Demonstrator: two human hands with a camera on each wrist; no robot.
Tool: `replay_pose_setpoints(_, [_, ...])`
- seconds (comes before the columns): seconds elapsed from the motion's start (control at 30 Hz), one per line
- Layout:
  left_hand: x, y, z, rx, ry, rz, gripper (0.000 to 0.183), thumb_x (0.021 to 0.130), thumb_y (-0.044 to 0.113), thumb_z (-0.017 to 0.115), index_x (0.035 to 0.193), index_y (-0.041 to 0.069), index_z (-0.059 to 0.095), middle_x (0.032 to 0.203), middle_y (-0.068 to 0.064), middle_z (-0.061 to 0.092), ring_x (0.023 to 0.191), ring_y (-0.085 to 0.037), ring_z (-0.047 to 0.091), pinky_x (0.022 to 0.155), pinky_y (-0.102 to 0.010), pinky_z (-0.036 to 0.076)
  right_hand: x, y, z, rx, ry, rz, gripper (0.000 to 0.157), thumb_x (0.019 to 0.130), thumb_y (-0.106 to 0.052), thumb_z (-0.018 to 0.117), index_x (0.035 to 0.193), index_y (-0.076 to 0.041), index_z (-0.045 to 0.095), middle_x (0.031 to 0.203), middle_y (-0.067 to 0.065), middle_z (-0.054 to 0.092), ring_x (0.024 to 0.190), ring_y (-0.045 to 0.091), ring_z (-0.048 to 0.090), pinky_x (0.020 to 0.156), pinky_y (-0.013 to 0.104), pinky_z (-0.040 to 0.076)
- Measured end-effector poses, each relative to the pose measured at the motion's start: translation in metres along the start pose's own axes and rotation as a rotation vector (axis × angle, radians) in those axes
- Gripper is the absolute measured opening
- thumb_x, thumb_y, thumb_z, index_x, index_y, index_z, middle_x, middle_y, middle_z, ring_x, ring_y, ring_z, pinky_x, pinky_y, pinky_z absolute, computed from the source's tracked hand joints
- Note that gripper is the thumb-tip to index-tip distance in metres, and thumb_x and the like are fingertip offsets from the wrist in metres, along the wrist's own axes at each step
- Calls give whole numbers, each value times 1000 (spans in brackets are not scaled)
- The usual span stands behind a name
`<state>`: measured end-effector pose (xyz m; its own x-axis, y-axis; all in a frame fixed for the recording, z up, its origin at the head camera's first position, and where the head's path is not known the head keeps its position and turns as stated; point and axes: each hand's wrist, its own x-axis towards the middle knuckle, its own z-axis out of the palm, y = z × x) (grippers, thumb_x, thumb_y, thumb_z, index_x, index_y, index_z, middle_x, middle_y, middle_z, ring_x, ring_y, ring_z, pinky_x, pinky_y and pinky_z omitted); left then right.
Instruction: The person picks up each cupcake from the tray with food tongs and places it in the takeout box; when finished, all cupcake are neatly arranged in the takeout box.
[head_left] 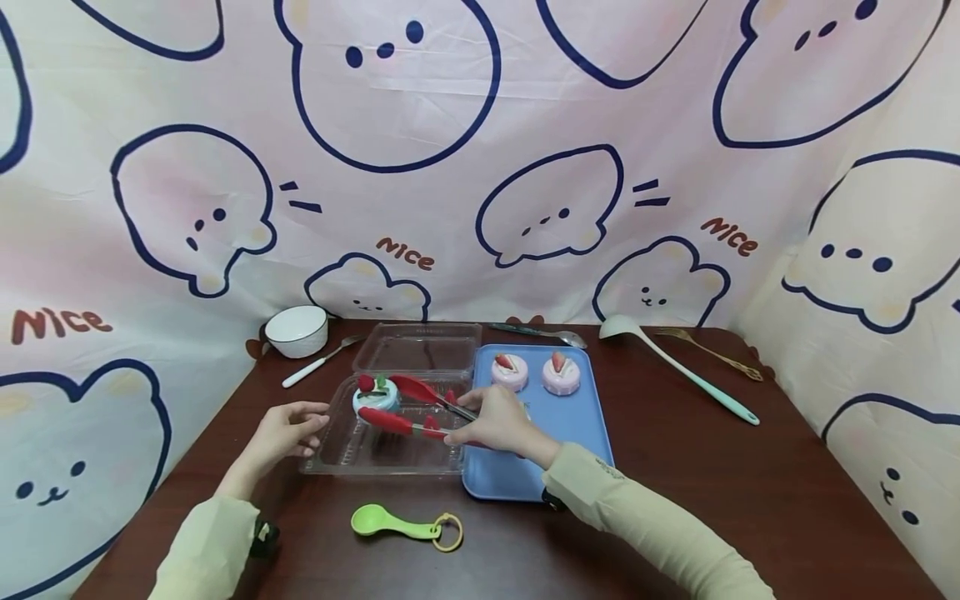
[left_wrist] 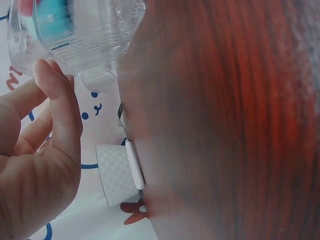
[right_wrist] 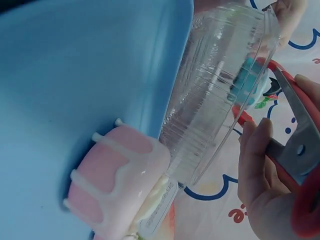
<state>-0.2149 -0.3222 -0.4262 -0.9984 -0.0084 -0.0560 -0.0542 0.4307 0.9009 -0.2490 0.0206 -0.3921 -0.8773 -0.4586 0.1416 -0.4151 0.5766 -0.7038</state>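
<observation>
My right hand (head_left: 498,421) grips a pair of red-and-metal tongs (head_left: 405,423). Between the tongs' red tips sits a small blue cake (head_left: 377,403) with a red berry and green leaf on top. The cake is over the left half of the clear plastic container (head_left: 405,462); in the right wrist view its lower part shows through the container wall. At the container's left rim my left hand (head_left: 281,433) has its fingers loosely bent, fingertips right at the edge. Two pink cakes (head_left: 509,374) topped with strawberry pieces stand on the blue tray (head_left: 536,483).
The container's raised lid (head_left: 417,343) is behind it. A white bowl (head_left: 297,332) and a white-handled fork (head_left: 307,372) lie back left. A green measuring spoon (head_left: 393,523) lies in front. Toward the back are a spoon (head_left: 572,338), a ladle (head_left: 678,367) and a gold fork (head_left: 712,350).
</observation>
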Motion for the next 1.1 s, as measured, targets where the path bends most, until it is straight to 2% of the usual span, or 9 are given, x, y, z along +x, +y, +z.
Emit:
replay_pose_setpoints(0.17, [0, 2, 1, 5, 7, -2, 41, 91, 14, 54, 124, -9, 46, 95, -16, 59, 60, -14, 56, 54, -29, 52, 6, -5, 5, -82, -5, 51, 52, 56, -44, 82, 99, -17, 69, 90, -8, 66, 84, 9, 58, 70, 44, 39])
replay_pose_setpoints(0.27, [0, 2, 1, 10, 15, -3, 40, 91, 13, 54, 124, -9, 46, 92, -15, 59, 60, -14, 56, 54, -29, 52, 9, -6, 10, -74, 0, 16, 50, 56, -41, 83, 97, -14, 70, 88, -5, 67, 82, 9, 57, 76, 51, 36])
replay_pose_setpoints(0.33, [0, 1, 1, 13, 18, -4, 40, 91, 12, 54, 124, -9, 46, 91, -14, 59, 60, -14, 56, 54, -29, 52, 11, -7, 14, -56, 0, -20, 51, 57, -38, 83, 97, -10, 70, 89, -1, 67, 81, 10, 57, 79, 45, 39])
replay_pose_setpoints(0.43, [1, 1, 1, 14, 21, -6, 40, 91, 12, 54, 123, -9, 47, 90, -13, 59, 60, -14, 56, 54, -29, 52, 13, -8, 19, -31, -9, -53, 51, 58, -33, 83, 97, -4, 69, 90, 5, 67, 76, 11, 57, 68, 27, 46])
replay_pose_setpoints(0.5, [1, 1, 1, 11, 19, -7, 39, 91, 12, 54, 123, -9, 47, 90, -13, 59, 60, -14, 55, 53, -29, 52, 14, -8, 22, -41, -10, -51, 51, 58, -33, 83, 97, -4, 69, 89, 5, 67, 71, 9, 55, 64, 22, 45])
replay_pose_setpoints(0.67, [2, 2, 3, 4, 8, 0, 37, 91, 11, 54, 122, -9, 47, 89, -13, 58, 59, -14, 56, 53, -30, 52, 16, -11, 26, -51, -21, -20, 52, 59, -31, 83, 99, -2, 68, 73, 2, 66, 53, 7, 47, 51, 21, 43])
replay_pose_setpoints(0.93, [2, 5, 4, 10, 7, 15, 38, 91, 11, 53, 122, -10, 47, 89, -12, 59, 60, -14, 55, 54, -32, 52, 15, -15, 28, -43, -34, -1, 54, 60, -27, 83, 103, 1, 66, 57, 1, 60, 41, 6, 38, 45, 20, 40])
replay_pose_setpoints(1.03, [1, 4, 4, 21, 12, 8, 38, 91, 11, 54, 122, -9, 47, 90, -12, 59, 60, -14, 56, 55, -32, 52, 15, -15, 28, -61, -40, -11, 54, 60, -27, 83, 102, 1, 66, 57, 2, 60, 41, 7, 39, 44, 21, 40])
replay_pose_setpoints(1.1, [1, 3, 4, 23, 15, 9, 39, 90, 13, 55, 122, -9, 47, 89, -12, 59, 60, -14, 56, 54, -32, 52, 15, -15, 29, -72, -38, -11, 54, 59, -28, 84, 101, 1, 66, 65, 1, 64, 45, 5, 44, 46, 20, 42])
